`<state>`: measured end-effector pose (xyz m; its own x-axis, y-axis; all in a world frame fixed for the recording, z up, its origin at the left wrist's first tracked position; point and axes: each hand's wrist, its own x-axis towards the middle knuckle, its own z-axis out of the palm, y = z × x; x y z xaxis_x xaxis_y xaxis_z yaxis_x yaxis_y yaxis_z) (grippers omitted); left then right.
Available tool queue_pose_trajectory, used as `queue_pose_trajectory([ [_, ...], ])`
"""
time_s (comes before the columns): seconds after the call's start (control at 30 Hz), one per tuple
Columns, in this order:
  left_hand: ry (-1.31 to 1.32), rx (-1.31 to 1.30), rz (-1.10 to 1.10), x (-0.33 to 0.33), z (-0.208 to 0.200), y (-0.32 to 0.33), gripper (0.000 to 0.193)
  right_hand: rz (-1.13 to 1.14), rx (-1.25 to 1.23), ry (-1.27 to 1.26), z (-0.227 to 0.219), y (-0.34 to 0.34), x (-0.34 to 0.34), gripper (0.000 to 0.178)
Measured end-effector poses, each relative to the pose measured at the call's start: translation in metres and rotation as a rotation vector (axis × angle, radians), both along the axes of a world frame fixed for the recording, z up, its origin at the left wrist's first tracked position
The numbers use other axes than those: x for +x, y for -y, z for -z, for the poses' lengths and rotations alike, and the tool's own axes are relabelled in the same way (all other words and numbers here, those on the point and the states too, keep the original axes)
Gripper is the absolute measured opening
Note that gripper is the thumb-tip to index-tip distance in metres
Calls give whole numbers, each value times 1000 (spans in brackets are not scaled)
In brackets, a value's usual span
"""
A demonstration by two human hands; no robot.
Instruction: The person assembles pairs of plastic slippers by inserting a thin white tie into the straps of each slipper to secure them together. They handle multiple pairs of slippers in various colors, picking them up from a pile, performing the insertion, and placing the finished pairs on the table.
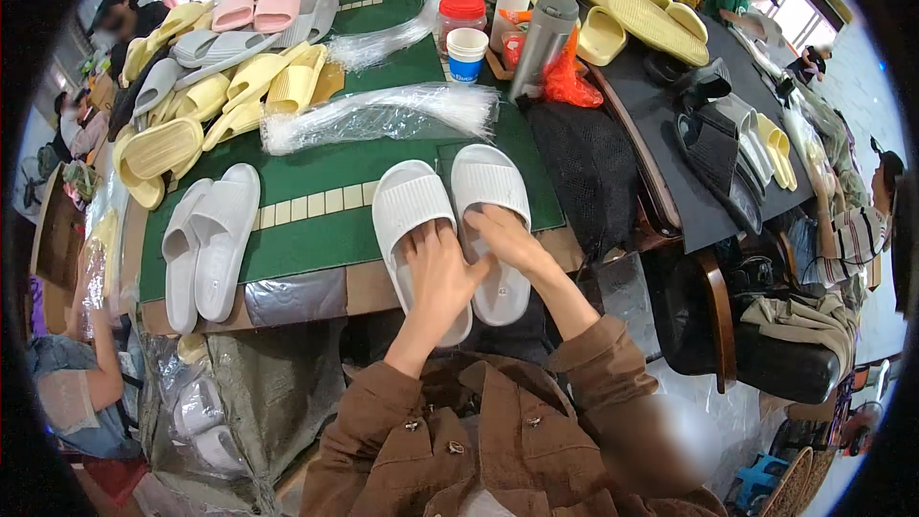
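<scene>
A pair of pale grey slide slippers is in front of me at the table's near edge, toes pointing away. My left hand (437, 273) has its fingers tucked under the strap of the left slipper (410, 199), and its thumb reaches toward the other one. Likewise, my right hand (512, 239) is inside the right slipper (489, 178), fingertips hidden beneath the strap. Both heels hang over the edge. Another grey pair of slippers (226, 241) lies on the left of the green mat (325, 254).
Clear plastic bags (383, 121) lie across the mat. Yellow, pink and grey slippers (206, 96) are heaped at the far left. Cups, a red-lidded jar (461, 15) and a steel tumbler (546, 43) stand at the back. More slippers cover a dark table (661, 101) on the right; people sit around.
</scene>
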<state>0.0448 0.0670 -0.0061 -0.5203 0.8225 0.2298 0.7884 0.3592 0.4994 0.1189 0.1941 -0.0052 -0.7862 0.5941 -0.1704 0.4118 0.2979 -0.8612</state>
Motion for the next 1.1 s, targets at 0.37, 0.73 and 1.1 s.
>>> queue_pose_trajectory([
  [0.37,-134,74,-34,-18,16,-10,45,-132,559,-221,-23,24,29,33],
  [0.73,-40,29,-90,-13,9,-14,49,80,605,-38,-43,-60,-57,22],
  [1.1,40,-39,-61,-13,5,-12,51,40,587,4,-16,-68,-84,17],
])
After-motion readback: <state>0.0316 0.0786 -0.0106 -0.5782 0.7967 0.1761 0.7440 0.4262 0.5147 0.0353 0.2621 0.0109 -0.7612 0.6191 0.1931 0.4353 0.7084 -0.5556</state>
